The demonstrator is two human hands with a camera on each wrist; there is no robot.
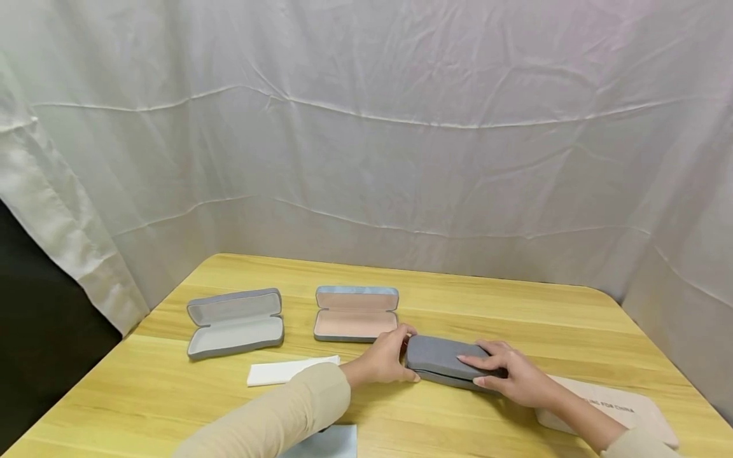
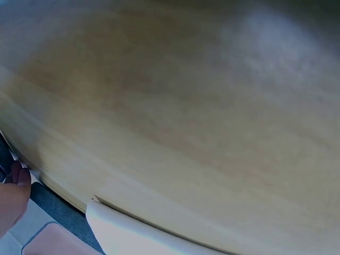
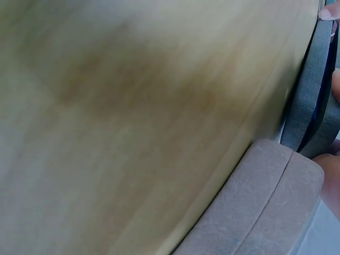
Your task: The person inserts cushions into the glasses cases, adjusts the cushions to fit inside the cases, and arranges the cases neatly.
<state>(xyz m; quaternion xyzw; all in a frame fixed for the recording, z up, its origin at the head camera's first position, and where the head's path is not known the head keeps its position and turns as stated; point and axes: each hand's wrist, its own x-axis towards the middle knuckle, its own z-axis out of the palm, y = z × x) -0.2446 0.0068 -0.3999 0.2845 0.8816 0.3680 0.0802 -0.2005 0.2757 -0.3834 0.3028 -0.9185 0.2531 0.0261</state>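
Observation:
A dark grey glasses case (image 1: 436, 356) lies on the table between both hands, its lid slightly ajar along the front. My left hand (image 1: 385, 359) grips the case's left end, thumb at the near side and fingers at the far side. At the right end my right hand (image 1: 520, 376) holds it, with one finger lying over the lid and another digit at the front seam. In the right wrist view the narrow gap between lid and base of the grey glasses case (image 3: 311, 87) shows. Its contents are hidden.
Two glasses cases stand open behind: a grey-lined one (image 1: 236, 331) at left and a pink-lined one (image 1: 354, 323) nearer the middle. A folded white cloth (image 1: 280, 372) and a light blue cloth (image 1: 338, 442) lie nearby. A closed beige glasses case (image 1: 621, 407) sits beneath the right forearm.

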